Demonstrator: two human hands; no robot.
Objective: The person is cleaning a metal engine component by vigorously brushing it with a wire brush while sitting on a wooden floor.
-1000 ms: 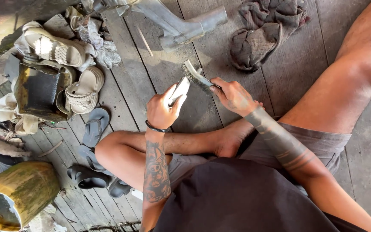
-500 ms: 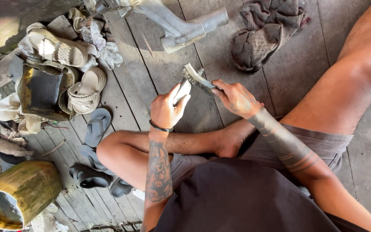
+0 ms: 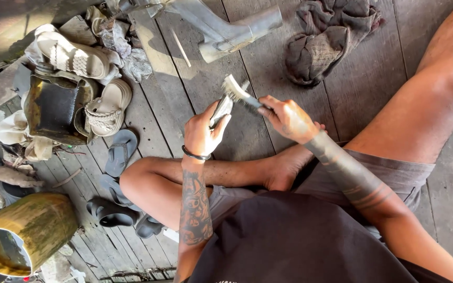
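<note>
From the head camera, the left hand (image 3: 203, 133) is clenched around a small pale flat piece (image 3: 222, 109), held above the middle of the plank floor (image 3: 174, 105). The right hand (image 3: 288, 118) grasps a brush (image 3: 237, 91) by its handle, bristles touching the piece's top end. A grey boot (image 3: 221, 26) lies towards the floor's far edge, sandals (image 3: 87, 78) at its left. A hard stroke could knock the thin piece loose, or rake the bristles over the left thumb.

The left hand (image 3: 204, 133) covers most of the small grey piece (image 3: 221, 108) it holds. The yellow bucket (image 3: 24, 230) is cut by the left edge, the grey boot (image 3: 221, 26) by the top edge.
</note>
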